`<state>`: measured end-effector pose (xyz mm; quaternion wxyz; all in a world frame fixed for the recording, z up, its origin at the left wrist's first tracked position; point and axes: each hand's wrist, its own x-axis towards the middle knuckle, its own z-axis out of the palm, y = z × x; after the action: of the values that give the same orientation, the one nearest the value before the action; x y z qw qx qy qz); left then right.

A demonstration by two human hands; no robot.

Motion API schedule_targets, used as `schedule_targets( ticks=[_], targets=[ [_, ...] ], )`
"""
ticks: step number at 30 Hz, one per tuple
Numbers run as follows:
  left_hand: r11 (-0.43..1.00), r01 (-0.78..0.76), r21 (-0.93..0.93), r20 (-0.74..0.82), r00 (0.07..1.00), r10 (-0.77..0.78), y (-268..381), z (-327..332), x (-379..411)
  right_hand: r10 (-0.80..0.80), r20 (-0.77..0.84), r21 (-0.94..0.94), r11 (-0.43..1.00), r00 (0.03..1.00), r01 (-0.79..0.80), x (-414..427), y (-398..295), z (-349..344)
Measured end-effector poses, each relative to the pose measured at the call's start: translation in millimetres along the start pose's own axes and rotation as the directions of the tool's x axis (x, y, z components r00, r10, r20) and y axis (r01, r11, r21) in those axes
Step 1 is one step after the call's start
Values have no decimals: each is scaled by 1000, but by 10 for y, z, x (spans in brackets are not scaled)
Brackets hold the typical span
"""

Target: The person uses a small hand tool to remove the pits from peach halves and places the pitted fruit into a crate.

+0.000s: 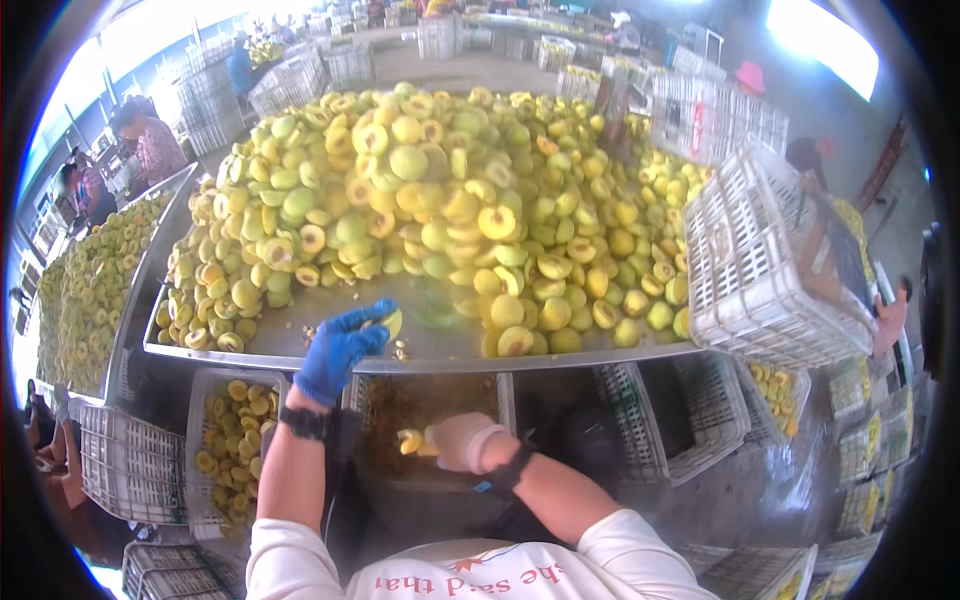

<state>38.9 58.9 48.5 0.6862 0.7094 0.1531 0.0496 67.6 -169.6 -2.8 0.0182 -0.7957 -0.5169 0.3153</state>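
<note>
My left hand (337,352), in a blue glove, holds a green-yellow halved fruit (391,324) between thumb and fingers above the front edge of a metal table (300,322). Lower and to the right, my right hand (465,441), in a pale glove, is closed on something yellow (411,442), partly hidden by the fingers; whether it is fruit or a tool's handle I cannot tell. That hand is over a crate with brownish scraps (427,397) below the table edge. A big heap of halved, peach-like fruit (420,195) covers much of the table behind both hands.
A crate of halved fruit (236,442) stands at my left. A white plastic crate (757,262) is tilted at the table's right end, near another person's hand (891,319). Below it are more crates (705,420). A second fruit-laden table (105,300) and several people are at the left.
</note>
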Motion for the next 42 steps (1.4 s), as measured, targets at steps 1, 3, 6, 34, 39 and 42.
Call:
schedule_targets(
  ticks=[1, 3, 6, 34, 39, 42],
  targets=[
    [998, -48, -38, -22, 999, 47, 48, 27, -169, -3, -8, -39, 999, 1000, 2, 94, 12, 167],
    [992, -107, -73, -58, 993, 103, 61, -37, -419, 33, -31, -2, 999, 999, -33, 144, -75, 115],
    [963, -105, -247, -146, 987, 71, -41, -124, -630, -72, -147, 150, 984, 987, 94, 139, 5, -141],
    [652, -589, 476, -37, 728, 685, -540, -10, -16, -15, -732, 223, 940, 681, 260, 438, 121, -241],
    [778, -579, 242, -17, 799, 601, -734, -54, -56, 140, -622, 571, 754, 771, 324, 387, -119, -343],
    [760, -603, 241, -233, 724, 649, -807, -12, -62, 138, -605, 541, 794, 784, 277, 442, -130, -319]
  ],
)
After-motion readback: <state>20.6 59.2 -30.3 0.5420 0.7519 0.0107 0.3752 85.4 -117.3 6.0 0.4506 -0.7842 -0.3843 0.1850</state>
